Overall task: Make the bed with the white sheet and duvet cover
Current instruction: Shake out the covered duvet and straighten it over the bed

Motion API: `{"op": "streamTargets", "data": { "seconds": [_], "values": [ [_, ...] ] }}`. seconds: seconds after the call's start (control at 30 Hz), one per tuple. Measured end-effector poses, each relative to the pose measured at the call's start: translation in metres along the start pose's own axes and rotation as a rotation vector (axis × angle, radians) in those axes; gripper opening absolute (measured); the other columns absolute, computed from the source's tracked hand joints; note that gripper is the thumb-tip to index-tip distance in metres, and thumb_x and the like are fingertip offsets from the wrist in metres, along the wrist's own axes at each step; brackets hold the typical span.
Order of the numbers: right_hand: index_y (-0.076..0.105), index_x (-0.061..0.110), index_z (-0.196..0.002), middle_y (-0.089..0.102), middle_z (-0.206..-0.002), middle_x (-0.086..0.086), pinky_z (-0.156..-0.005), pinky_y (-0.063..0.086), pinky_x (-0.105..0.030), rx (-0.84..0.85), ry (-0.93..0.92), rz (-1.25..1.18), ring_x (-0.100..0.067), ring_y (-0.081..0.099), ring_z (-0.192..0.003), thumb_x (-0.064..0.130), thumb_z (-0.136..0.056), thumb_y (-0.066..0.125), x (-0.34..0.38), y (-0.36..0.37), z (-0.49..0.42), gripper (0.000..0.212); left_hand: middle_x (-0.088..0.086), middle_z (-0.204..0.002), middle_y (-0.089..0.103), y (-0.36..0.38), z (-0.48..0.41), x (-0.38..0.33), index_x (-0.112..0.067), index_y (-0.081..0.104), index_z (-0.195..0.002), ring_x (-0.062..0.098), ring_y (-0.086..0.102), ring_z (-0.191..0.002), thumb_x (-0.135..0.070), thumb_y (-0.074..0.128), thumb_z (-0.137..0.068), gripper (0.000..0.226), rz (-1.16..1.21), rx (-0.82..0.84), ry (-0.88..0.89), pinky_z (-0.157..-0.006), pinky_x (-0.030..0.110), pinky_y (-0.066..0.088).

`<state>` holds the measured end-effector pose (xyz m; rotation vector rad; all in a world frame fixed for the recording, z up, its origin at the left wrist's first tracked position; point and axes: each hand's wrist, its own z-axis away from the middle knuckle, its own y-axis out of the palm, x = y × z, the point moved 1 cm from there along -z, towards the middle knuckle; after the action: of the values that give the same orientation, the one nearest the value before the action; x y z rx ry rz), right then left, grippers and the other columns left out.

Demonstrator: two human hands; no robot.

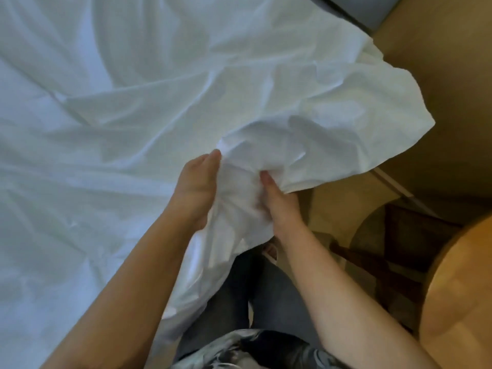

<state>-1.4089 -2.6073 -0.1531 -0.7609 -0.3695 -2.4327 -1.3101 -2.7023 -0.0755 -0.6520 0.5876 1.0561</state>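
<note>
The white sheet (106,129) lay rumpled across the bed, one loose corner (372,115) jutting out past the mattress edge over the floor (439,62). The right hand (282,206) gripped a bunched fold at the near edge, thumb on top and fingers tucked under. The left hand (198,187) lay against the same bunch, but whether its fingers curled round it could not be told. A one-sided pull would likely drag the cloth askew and deepen the creases, and a slack grip could let the corner drop to the floor.
</note>
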Motion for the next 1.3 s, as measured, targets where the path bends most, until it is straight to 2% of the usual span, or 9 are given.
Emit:
{"op": "streamTargets", "data": {
  "seconds": [0.13, 0.27, 0.43, 0.67, 0.8, 1.0, 1.1, 1.2, 1.3],
  "values": [
    [0.056, 0.016, -0.126, 0.064, -0.116, 0.003, -0.095, 0.048, -0.027, 0.017, -0.153, 0.007, -0.01, 0.06, -0.104, 0.021, -0.086, 0.068, 0.027, -0.015, 0.013, 0.041, -0.002, -0.066, 0.06, -0.047, 0.003, -0.072, -0.017, 0.059, -0.072, 0.009, 0.059, -0.061, -0.031, 0.054, -0.093, 0.026, 0.042, 0.077, 0.126, -0.066, 0.025, 0.048],
    [0.06, 0.021, -0.107, 0.064, -0.103, 0.011, -0.079, 0.05, -0.011, 0.04, -0.226, 0.05, 0.002, 0.06, -0.09, 0.012, -0.085, 0.068, 0.039, -0.017, 0.021, 0.024, 0.026, -0.093, 0.058, -0.06, -0.052, -0.096, 0.0, 0.056, -0.09, 0.032, 0.057, -0.09, -0.028, 0.036, -0.101, 0.036, -0.907, -0.284, 0.501, -0.081, 0.038, 0.041],
    [0.054, 0.018, -0.12, 0.065, -0.109, 0.006, -0.071, 0.054, -0.013, -0.016, -0.167, -0.028, -0.005, 0.064, -0.096, 0.017, -0.082, 0.072, 0.003, -0.014, 0.02, 0.042, 0.027, -0.115, 0.056, -0.051, -0.097, -0.003, 0.001, 0.045, -0.117, 0.044, 0.055, -0.105, -0.031, 0.028, -0.103, 0.039, -1.266, -0.222, 0.415, -0.082, 0.046, 0.041],
    [0.045, 0.024, -0.136, 0.064, -0.122, 0.001, -0.088, 0.055, -0.033, -0.026, 0.073, -0.135, -0.015, 0.064, -0.106, 0.04, -0.065, 0.084, -0.056, 0.0, 0.023, 0.083, 0.017, -0.13, 0.049, -0.025, -0.021, 0.074, -0.005, 0.047, -0.13, 0.035, 0.045, -0.118, -0.057, 0.049, -0.087, 0.068, -1.024, -0.159, 0.538, -0.097, 0.043, 0.035],
    [0.063, 0.019, -0.112, 0.072, -0.102, 0.0, -0.077, 0.057, -0.03, 0.005, 0.231, -0.035, -0.015, 0.069, -0.088, 0.044, -0.08, 0.071, -0.053, 0.011, 0.038, 0.041, 0.007, -0.099, 0.055, -0.033, 0.012, 0.094, -0.01, 0.054, -0.101, 0.031, 0.054, -0.098, -0.051, 0.042, -0.092, 0.044, -1.12, -0.073, 0.489, -0.08, 0.038, 0.038],
    [0.063, 0.026, -0.102, 0.068, -0.092, 0.015, -0.066, 0.051, -0.015, -0.038, 0.049, 0.103, -0.002, 0.064, -0.085, 0.042, -0.09, 0.058, -0.066, 0.032, 0.096, 0.021, 0.004, -0.066, 0.047, -0.066, 0.0, 0.071, -0.01, 0.039, -0.088, 0.029, 0.048, -0.068, -0.034, 0.041, -0.099, 0.026, -0.845, 0.003, 0.4, -0.058, 0.035, 0.033],
    [0.064, 0.02, -0.113, 0.07, -0.104, 0.009, -0.08, 0.054, -0.02, 0.121, 0.035, 0.133, -0.005, 0.066, -0.093, 0.037, -0.09, 0.06, -0.071, 0.045, 0.128, 0.029, 0.01, -0.09, 0.056, -0.093, -0.016, 0.056, -0.011, 0.046, -0.099, 0.031, 0.055, -0.09, -0.046, 0.056, -0.089, 0.038, -0.974, -0.032, 0.397, -0.073, 0.035, 0.039],
    [0.06, 0.017, -0.121, 0.067, -0.11, 0.007, -0.083, 0.051, -0.017, 0.113, -0.044, 0.158, -0.006, 0.063, -0.099, 0.028, -0.094, 0.056, -0.071, 0.057, 0.126, 0.03, 0.014, -0.122, 0.052, -0.103, -0.025, 0.078, -0.005, 0.044, -0.125, 0.032, 0.052, -0.113, -0.055, 0.06, -0.083, 0.067, -1.049, 0.091, 0.078, -0.089, 0.037, 0.04],
    [0.053, 0.016, -0.127, 0.061, -0.116, 0.007, -0.081, 0.046, -0.007, 0.046, -0.159, 0.172, -0.001, 0.057, -0.103, 0.019, -0.094, 0.054, -0.071, 0.066, 0.11, 0.033, 0.013, -0.085, 0.06, -0.099, -0.021, 0.101, -0.003, 0.061, -0.09, 0.028, 0.057, -0.085, -0.028, 0.054, -0.092, 0.025, -0.773, 0.119, 0.026, -0.071, 0.031, 0.039]
  ]
}}
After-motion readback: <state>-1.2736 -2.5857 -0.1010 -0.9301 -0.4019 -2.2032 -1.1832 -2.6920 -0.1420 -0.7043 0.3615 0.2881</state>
